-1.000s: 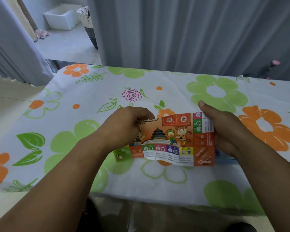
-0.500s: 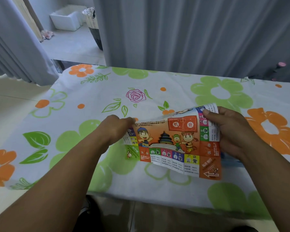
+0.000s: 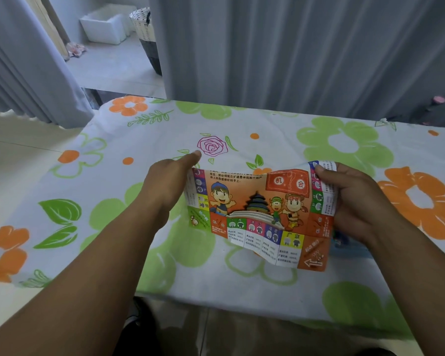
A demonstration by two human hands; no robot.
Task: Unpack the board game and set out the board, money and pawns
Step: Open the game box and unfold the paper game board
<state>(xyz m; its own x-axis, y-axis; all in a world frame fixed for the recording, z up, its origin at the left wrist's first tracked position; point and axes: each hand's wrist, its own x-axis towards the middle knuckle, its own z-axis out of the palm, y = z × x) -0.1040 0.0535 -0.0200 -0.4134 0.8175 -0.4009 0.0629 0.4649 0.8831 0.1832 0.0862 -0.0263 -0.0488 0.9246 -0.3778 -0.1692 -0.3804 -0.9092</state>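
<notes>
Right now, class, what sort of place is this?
Probably a room at home: a flowered tablecloth in front, grey curtains hanging behind, and a woven basket on the floor beyond.

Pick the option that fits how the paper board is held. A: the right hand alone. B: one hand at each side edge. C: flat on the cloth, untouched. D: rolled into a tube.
B: the left hand holds the left edge of the paper board, and the right hand pinches its right edge.
</notes>
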